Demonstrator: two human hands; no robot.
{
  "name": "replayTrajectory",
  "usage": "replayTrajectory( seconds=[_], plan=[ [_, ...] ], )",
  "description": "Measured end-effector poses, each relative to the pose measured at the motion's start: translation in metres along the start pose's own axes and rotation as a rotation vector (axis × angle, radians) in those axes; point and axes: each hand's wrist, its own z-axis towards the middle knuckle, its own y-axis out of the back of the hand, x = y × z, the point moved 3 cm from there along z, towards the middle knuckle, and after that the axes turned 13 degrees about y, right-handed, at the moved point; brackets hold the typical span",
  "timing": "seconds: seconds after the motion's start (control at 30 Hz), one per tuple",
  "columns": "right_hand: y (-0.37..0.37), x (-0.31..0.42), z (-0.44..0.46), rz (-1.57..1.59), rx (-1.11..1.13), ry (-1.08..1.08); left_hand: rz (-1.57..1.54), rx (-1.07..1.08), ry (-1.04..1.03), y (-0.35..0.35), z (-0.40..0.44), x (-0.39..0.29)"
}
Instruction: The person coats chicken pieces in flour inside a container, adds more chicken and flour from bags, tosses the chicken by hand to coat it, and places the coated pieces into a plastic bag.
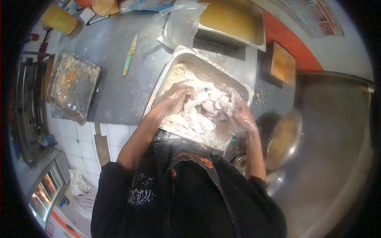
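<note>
A deep rectangular metal pan (160, 85) full of pale flour sits at the front of the table, close to my body. White, flour-coated pieces (206, 105) are heaped in its middle; what lies under the coating I cannot make out. My left hand (178, 97) reaches in over the left side, fingers curled around pieces at the heap's edge. From the right, my right hand (241, 113) cups the other side of the heap, its fingers white with flour and partly blurred. Something clear and shiny, like a thin plastic glove, covers the right hand.
A knife with a green handle (128, 61) lies beyond the pan to the left. A smeared tray (75, 83) is at the far left. Behind the pan stand a plastic bag (180, 23) and a container of yellow liquid (230, 20). A large metal bowl (283, 139) is at right.
</note>
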Motion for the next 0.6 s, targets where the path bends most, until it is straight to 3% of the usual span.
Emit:
replayTrajectory(
  seconds=[0.03, 0.1, 0.13, 0.2, 0.23, 0.3, 0.37, 0.4, 0.43, 0.5, 0.53, 0.6],
  plan=[
    [-0.002, -0.046, -0.008, 0.209, -0.066, -0.039, 0.149, -0.015, 0.032, -0.01, -0.003, -0.008],
    [-0.023, -0.009, 0.006, 0.115, -0.101, 0.149, 0.436, -0.055, 0.09, -0.037, -0.014, -0.032],
    [-0.033, 0.011, 0.013, 0.063, -0.124, 0.241, 0.542, -0.04, -0.004, -0.038, -0.009, -0.031],
    [-0.038, 0.064, 0.012, -0.044, 0.028, 0.105, 0.752, -0.007, -0.193, -0.038, 0.001, -0.026],
    [-0.035, 0.062, 0.008, -0.092, 0.013, 0.008, 0.564, -0.052, 0.039, -0.036, 0.003, -0.02],
    [-0.022, 0.058, -0.004, -0.187, -0.015, -0.187, 0.557, -0.029, -0.221, -0.031, -0.003, -0.028],
    [-0.009, 0.061, -0.014, -0.266, -0.132, -0.141, 0.647, -0.176, -0.223, -0.02, -0.011, -0.037],
    [-0.003, 0.062, -0.023, -0.303, -0.197, -0.118, 0.747, -0.323, -0.094, -0.012, -0.015, -0.042],
    [-0.002, 0.048, -0.046, -0.371, -0.432, 0.2, 0.845, -0.467, 0.038, -0.007, -0.018, -0.045],
    [0.007, -0.008, -0.048, -0.244, -0.435, 0.027, 0.899, -0.41, -0.075, -0.013, -0.008, -0.046],
    [0.011, -0.002, -0.038, -0.192, -0.395, -0.035, 0.924, -0.377, -0.132, -0.016, -0.001, -0.044],
    [0.017, 0.05, -0.005, -0.105, -0.268, -0.131, 1.762, -0.538, -0.425, 0.006, 0.044, 0.004]
  ],
)
